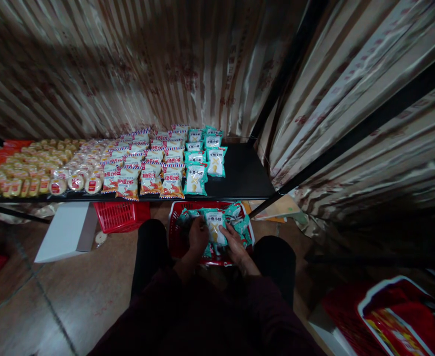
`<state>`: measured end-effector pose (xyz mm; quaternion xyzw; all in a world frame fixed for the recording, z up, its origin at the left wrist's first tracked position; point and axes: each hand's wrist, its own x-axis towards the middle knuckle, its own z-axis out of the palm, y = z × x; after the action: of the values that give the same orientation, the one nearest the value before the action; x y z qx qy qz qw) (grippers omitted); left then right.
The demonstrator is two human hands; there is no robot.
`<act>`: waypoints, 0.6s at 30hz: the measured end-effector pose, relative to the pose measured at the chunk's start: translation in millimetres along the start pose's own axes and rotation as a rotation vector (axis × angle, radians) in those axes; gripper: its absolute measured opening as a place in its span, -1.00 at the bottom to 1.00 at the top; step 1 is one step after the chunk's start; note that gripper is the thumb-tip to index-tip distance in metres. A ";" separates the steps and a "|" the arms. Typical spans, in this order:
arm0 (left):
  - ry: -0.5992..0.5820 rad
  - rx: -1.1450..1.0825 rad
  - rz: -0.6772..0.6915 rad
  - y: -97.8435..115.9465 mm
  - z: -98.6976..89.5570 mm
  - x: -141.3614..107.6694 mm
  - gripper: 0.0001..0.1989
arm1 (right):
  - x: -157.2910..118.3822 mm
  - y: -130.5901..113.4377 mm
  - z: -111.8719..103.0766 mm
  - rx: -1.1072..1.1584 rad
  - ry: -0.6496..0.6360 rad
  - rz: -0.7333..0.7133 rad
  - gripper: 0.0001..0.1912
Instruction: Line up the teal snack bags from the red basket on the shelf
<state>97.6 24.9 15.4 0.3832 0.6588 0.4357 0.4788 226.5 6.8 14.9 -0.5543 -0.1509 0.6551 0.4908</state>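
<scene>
At six o'clock, over the red basket (176, 239), fingers of the right hand (236, 245) grasp a green-and-white packet (214, 227), which could slip if they loosen, while whether the curled left hand (198, 238) also grips it cannot be told.

Held bag (214, 233), teal and white: dark characters "小鱼小虾" across the upper front.
Teal shelf bags (195, 180), right end of the display: same "小鱼小虾", legible on several.
Red-and-white bags (150, 180), mid-shelf: large red characters, ending "爱上虾"; smaller line above too fine to read.
Round cakes (75, 183): red labels, lettering too small.
Curtain (188, 74): reddish printed characters, blurred, illegible.
Packs (391, 329), lower right: print unreadable.
</scene>
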 end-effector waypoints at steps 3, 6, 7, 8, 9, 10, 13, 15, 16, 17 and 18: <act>0.045 0.314 0.200 6.6 1.1 -11.1 -0.63 | 0.5 -0.5 2.0 0.013 0.007 -0.020 -0.36; 0.049 0.410 0.318 6.6 4.7 -21.1 -0.64 | 2.1 0.2 2.5 -0.007 0.027 -0.033 -0.33; 0.044 0.407 0.338 5.1 6.2 -23.5 -0.64 | 2.6 0.4 2.5 -0.016 0.035 -0.041 -0.32; 0.039 0.396 0.349 3.1 7.6 -25.2 -0.64 | 2.8 0.6 2.6 -0.027 0.041 -0.053 -0.32; 0.033 0.377 0.356 0.9 8.9 -26.4 -0.64 | 2.7 0.6 2.7 -0.039 0.042 -0.069 -0.31; 0.024 0.353 0.357 -1.2 9.9 -27.1 -0.64 | 2.2 0.4 2.9 -0.052 0.035 -0.087 -0.31; 0.005 0.256 0.311 -5.4 11.2 -27.1 -0.63 | -0.3 -0.6 3.4 -0.093 -0.031 -0.129 -0.32; -0.003 0.173 0.234 -5.8 11.0 -26.2 -0.63 | -1.3 -1.1 2.8 -0.122 -0.054 -0.137 -0.32; -0.004 0.124 0.187 -5.3 10.7 -25.7 -0.62 | -1.2 -1.1 2.1 -0.143 -0.054 -0.138 -0.34; -0.007 0.073 0.135 -4.3 10.2 -25.2 -0.61 | -0.7 -0.8 1.2 -0.164 -0.052 -0.148 -0.36; -0.012 0.020 0.084 -2.9 9.6 -24.7 -0.60 | 0.1 -0.4 0.2 -0.184 -0.057 -0.165 -0.38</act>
<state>112.7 3.1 18.4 0.4177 0.6436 0.4465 0.4603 226.5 7.1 15.3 -0.5639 -0.2693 0.6115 0.4853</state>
